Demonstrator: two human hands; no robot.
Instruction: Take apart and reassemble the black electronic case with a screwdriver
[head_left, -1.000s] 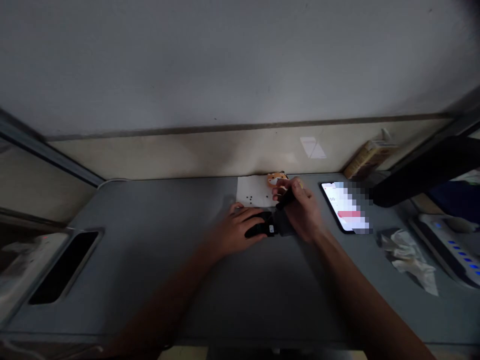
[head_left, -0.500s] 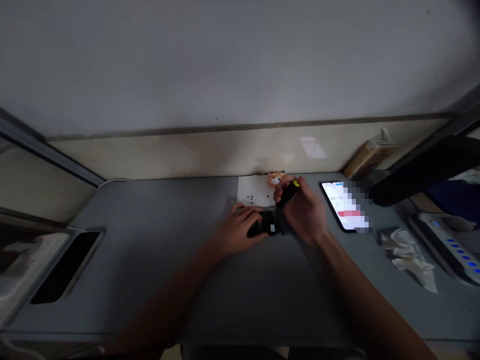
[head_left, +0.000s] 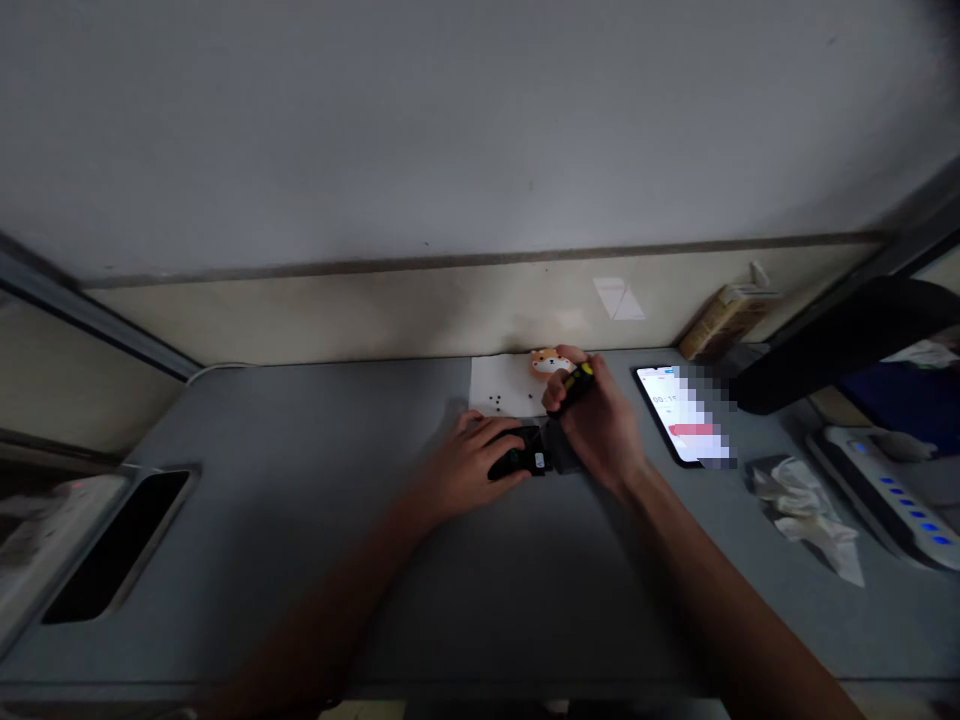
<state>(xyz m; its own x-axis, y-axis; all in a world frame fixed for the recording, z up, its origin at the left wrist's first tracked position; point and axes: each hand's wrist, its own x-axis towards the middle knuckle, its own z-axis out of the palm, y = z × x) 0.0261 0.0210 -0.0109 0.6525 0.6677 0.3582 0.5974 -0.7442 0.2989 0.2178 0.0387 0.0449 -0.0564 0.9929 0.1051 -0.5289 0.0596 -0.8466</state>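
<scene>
Left hand [head_left: 469, 462] curled over small black device [head_left: 525, 458], pinning it to grey table [head_left: 300, 480] mid-desk. Right hand [head_left: 600, 430] fisted round black screwdriver [head_left: 576, 385] with yellow cap, shaft angled down at right end of device; tip hidden. Tiny dark screws [head_left: 495, 402] loose on white paper sheet [head_left: 517, 380] just behind. Lit phone [head_left: 679, 415] to the right. Probably screw work on device, partway through. Next move calls for firm hold-down, tip seated square, no slip.
</scene>
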